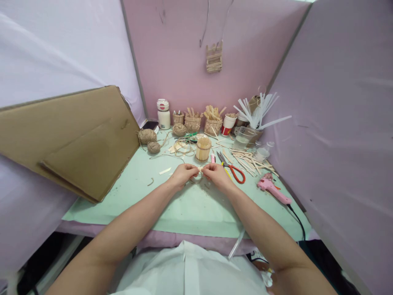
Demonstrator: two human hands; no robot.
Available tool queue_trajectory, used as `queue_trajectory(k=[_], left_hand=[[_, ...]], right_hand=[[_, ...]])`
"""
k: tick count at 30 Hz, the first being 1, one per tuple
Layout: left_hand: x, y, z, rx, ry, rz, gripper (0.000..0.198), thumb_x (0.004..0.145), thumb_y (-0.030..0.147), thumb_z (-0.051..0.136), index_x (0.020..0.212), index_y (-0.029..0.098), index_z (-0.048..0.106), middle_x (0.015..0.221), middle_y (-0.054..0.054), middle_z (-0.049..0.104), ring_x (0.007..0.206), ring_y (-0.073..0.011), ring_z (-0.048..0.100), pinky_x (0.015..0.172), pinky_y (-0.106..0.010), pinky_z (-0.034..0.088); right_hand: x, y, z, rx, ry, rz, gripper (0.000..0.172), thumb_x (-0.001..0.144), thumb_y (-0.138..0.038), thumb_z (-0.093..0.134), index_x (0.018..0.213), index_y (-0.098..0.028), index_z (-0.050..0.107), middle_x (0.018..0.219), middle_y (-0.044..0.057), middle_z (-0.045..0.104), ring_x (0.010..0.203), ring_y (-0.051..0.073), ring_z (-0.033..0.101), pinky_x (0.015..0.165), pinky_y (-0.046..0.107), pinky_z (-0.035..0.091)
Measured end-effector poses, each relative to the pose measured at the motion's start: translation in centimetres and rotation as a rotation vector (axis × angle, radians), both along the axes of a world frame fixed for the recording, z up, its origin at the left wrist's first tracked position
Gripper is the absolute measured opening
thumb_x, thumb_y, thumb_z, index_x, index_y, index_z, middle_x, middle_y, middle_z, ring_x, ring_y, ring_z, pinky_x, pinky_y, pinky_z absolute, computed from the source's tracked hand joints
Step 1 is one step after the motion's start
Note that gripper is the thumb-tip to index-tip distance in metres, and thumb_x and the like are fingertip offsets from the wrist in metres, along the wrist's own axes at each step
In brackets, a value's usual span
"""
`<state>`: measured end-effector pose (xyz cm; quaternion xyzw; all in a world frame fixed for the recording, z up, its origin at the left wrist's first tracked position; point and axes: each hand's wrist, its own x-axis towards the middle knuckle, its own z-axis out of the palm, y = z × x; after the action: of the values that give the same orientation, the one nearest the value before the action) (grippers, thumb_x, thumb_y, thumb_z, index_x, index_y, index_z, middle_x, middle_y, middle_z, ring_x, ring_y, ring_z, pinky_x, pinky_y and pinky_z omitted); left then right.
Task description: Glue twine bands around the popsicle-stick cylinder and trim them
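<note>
Over the middle of the table, my left hand (pixel 184 175) and my right hand (pixel 218 175) meet, fingertips almost touching. Both pinch a small pale piece (pixel 200 169), too small to name. Just beneath it shows a loop of twine (pixel 196 181); whether it is joined to the piece I cannot tell. A small round wooden cup (pixel 203 150), banded with twine, stands upright right behind my hands. Red-handled scissors (pixel 237 174) lie beside my right hand, next to a pink-capped tool (pixel 213 158). A short pale strip (pixel 165 171) lies left of my left hand.
A pink glue gun (pixel 274 191) lies at right, its cord running off the front edge. Loose wooden sticks (pixel 250 159) are scattered behind it. Twine balls (pixel 147 136), stick-filled baskets (pixel 213 126) and a white bottle (pixel 163 116) line the back. Cardboard (pixel 73 139) leans at left.
</note>
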<state>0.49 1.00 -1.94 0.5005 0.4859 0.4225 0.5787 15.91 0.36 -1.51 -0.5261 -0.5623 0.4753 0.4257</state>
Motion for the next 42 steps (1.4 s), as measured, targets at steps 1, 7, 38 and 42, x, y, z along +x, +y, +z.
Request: queue_trajectory(k=[1,7,38,42], left_hand=[[0.0,0.0,0.0,0.000,0.001,0.002,0.011,0.058,0.023,0.066,0.060,0.013,0.065,0.057,-0.002,0.058,0.055,-0.0092,0.048,0.053,-0.023,0.033],[0.0,0.0,0.0,0.001,0.012,0.015,0.012,0.058,0.024,0.067,0.061,0.013,0.065,0.058,-0.003,0.060,0.056,-0.0100,0.050,0.053,-0.023,0.034],[-0.2,-0.3,0.9,0.081,0.079,0.043,0.019,0.062,0.033,0.066,0.069,0.016,0.064,0.065,0.000,0.059,0.057,-0.0094,0.044,0.053,-0.023,0.029],[-0.2,-0.5,1.2,0.089,0.063,0.060,0.018,0.062,0.032,0.068,0.068,0.015,0.063,0.065,0.000,0.059,0.058,-0.0095,0.045,0.055,-0.023,0.031]], right_hand=[[0.0,0.0,0.1,0.000,-0.001,0.002,0.018,0.066,-0.033,0.064,0.063,-0.016,0.058,0.055,-0.002,0.057,0.047,0.008,0.041,0.047,0.021,0.031],[0.0,-0.1,0.2,-0.002,0.002,0.003,0.018,0.065,-0.033,0.065,0.062,-0.017,0.058,0.053,-0.002,0.056,0.047,0.008,0.041,0.046,0.021,0.030],[0.3,0.1,0.3,-0.036,0.087,0.025,0.018,0.066,-0.032,0.067,0.061,-0.016,0.061,0.055,-0.001,0.059,0.047,0.007,0.039,0.047,0.022,0.029],[0.5,0.4,0.2,-0.053,0.127,0.004,0.030,0.073,-0.044,0.062,0.069,-0.015,0.067,0.058,0.001,0.060,0.047,0.008,0.042,0.046,0.022,0.031]])
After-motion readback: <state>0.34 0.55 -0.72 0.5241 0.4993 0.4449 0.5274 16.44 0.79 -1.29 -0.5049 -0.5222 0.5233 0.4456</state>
